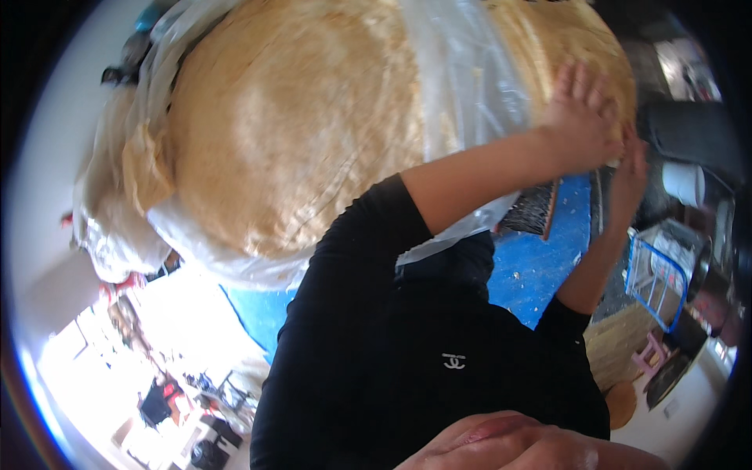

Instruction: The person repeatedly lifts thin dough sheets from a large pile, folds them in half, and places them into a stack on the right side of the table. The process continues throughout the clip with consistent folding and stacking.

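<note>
A large round tan piece [294,129], seemingly a thin flatbread or stack of them, lies before me with clear plastic sheeting [464,70] around its edges. To its right is a second folded or layered tan piece [587,35]. My left hand [578,111] rests palm down on this one, fingers spread, with the arm crossing in front of my body. At its near right edge is my right hand [631,158], fingers extended and blurred. Whether those fingers pinch the edge cannot be told.
A dark-bristled brush [529,211] lies on the blue surface [523,264] near my body. On the right are a white container [683,183], a blue-framed clear bin or basket [658,276] and a pink stool [651,354]. More plastic [123,252] hangs at the left.
</note>
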### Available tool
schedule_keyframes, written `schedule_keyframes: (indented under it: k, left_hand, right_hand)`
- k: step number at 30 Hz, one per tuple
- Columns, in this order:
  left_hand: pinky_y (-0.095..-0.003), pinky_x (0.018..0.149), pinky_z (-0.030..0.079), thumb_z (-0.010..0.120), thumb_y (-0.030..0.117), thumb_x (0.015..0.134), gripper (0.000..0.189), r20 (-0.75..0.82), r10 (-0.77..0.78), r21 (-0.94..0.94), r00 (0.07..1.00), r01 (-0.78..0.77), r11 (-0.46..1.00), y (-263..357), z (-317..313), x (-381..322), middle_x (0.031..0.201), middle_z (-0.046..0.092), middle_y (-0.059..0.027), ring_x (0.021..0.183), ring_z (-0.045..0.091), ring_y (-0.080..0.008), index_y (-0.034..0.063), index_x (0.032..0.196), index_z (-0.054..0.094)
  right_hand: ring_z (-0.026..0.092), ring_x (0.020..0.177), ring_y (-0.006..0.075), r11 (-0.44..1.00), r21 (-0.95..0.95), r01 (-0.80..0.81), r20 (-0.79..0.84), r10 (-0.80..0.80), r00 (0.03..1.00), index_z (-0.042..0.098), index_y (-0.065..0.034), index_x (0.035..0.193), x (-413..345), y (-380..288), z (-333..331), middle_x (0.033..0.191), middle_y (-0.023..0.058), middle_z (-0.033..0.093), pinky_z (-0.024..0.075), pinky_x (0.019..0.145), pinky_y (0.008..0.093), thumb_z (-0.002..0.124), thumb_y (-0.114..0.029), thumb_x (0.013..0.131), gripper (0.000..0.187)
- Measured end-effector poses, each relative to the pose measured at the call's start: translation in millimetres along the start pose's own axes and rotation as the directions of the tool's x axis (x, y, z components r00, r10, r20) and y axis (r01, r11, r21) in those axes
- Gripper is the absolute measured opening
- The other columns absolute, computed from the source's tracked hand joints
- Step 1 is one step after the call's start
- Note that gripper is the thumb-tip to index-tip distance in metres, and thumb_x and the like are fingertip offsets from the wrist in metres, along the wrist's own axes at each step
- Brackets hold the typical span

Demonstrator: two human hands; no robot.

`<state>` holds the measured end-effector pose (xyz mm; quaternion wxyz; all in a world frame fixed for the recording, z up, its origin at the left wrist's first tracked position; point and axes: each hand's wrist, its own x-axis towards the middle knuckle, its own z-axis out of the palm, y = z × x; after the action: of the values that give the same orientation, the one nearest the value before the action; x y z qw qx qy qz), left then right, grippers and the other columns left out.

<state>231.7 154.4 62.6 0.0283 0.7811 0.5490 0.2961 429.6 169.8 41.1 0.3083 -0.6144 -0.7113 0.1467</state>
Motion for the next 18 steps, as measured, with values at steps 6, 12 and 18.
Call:
schedule_keyframes:
  k: [6,12,18]
  left_hand:
    - [-0.0424,0.093,0.051,0.067,0.009,0.085,0.028,-0.182,0.112,-0.649,0.977,-0.204,0.733,-22,-55,-157,0.115,0.067,-0.018,0.111,0.062,-0.0347,0.0001,0.112,0.067]
    - [-0.0385,0.082,0.056,0.076,0.005,0.077,0.026,-0.142,-0.493,-0.064,0.859,0.489,0.87,-103,-159,-291,0.106,0.07,-0.0094,0.099,0.067,-0.0282,0.0077,0.103,0.075]
    - [-0.0366,0.076,0.056,0.076,0.013,0.079,0.015,-0.112,-0.407,0.29,0.906,0.422,0.859,-118,-182,-319,0.103,0.067,-0.0039,0.098,0.066,-0.0247,0.0084,0.093,0.071]
  right_hand:
    - [0.061,0.122,0.03,0.928,-0.07,0.366,-0.387,-0.363,0.847,0.064,-0.001,0.125,-34,-59,-5,0.126,0.0153,0.066,0.0468,0.107,0.0422,0.059,-0.003,0.099,0.027]
    - [0.065,0.109,0.0277,0.71,0.209,0.673,-0.367,-0.581,0.727,0.066,0.002,0.112,-91,-137,46,0.108,0.0122,0.071,0.0525,0.097,0.0425,0.061,0.001,0.096,0.017]
    - [0.068,0.098,0.0259,0.567,0.511,0.646,0.037,-0.765,0.643,0.071,-0.0075,0.106,-122,-220,104,0.102,0.0088,0.072,0.0528,0.088,0.04,0.07,-0.003,0.087,0.019]
